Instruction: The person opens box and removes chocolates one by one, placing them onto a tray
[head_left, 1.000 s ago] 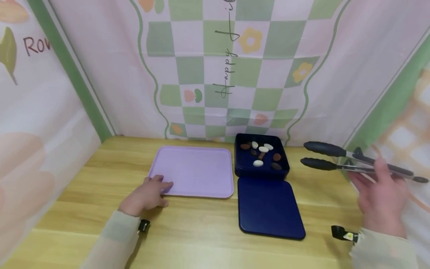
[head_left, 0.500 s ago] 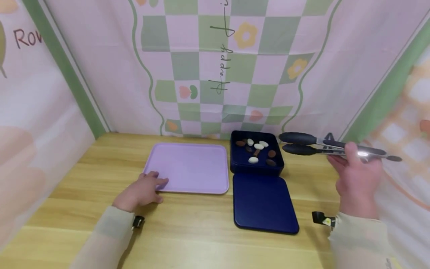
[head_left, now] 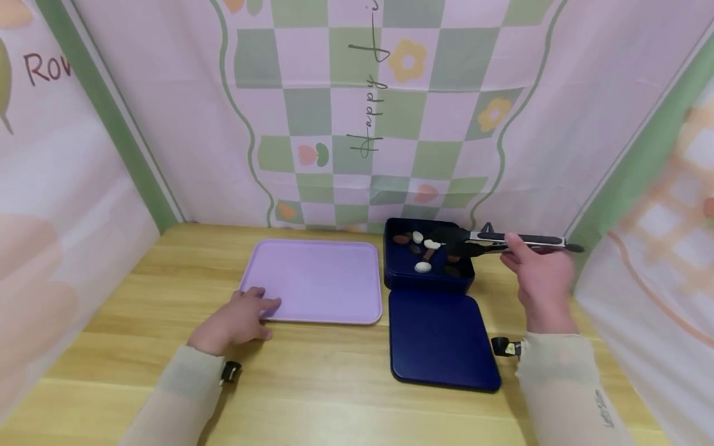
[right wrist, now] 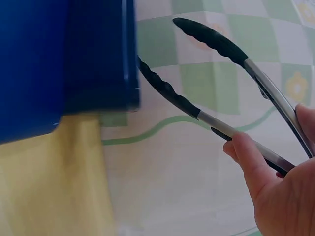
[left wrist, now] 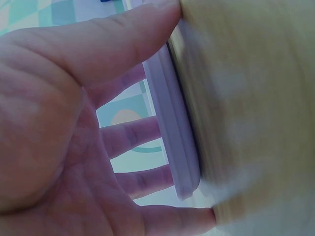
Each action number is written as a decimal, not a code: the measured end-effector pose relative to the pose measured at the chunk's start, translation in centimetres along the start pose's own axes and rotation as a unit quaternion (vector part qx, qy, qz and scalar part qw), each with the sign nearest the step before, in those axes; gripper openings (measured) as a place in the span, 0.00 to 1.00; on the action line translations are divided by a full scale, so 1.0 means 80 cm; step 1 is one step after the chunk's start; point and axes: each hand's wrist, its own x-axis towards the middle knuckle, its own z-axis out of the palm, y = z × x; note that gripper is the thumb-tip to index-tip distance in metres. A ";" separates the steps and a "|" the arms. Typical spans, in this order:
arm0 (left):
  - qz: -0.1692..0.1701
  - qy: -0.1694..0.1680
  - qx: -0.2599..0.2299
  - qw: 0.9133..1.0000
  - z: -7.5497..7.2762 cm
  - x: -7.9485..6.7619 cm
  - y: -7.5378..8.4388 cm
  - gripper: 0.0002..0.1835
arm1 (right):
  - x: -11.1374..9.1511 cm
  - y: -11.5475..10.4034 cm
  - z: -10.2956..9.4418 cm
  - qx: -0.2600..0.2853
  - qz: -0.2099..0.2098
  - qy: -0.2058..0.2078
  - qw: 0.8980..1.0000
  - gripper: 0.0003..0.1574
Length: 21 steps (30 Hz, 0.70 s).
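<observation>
My right hand (head_left: pixel 542 279) grips a pair of tongs (head_left: pixel 496 240) with black tips and metal arms. In the head view the tips reach over the dark blue box (head_left: pixel 429 280); the right wrist view shows the two tips spread apart, one overlapping the box's edge. Inside the box lie white pebble-like pieces (head_left: pixel 423 267) and brown ones (head_left: pixel 400 239), several in all, some hidden by the tips. My left hand (head_left: pixel 234 319) rests at the near left corner of the lilac tray (head_left: pixel 318 279), its fingers extended over the rim and thumb beside it.
A flat dark blue lid (head_left: pixel 443 341) lies on the wooden table (head_left: pixel 312 384) in front of the box. Behind the table hangs a checked cloth (head_left: pixel 357 111), with more printed cloth at both sides.
My right hand has carried the tongs leftward, from beyond the box's right side to over its contents. The left hand keeps its place at the tray's corner.
</observation>
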 end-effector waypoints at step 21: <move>-0.006 0.002 -0.007 1.000 0.000 -0.003 0.003 0.34 | 0.014 0.045 0.008 -0.085 -0.012 -0.071 0.994 0.31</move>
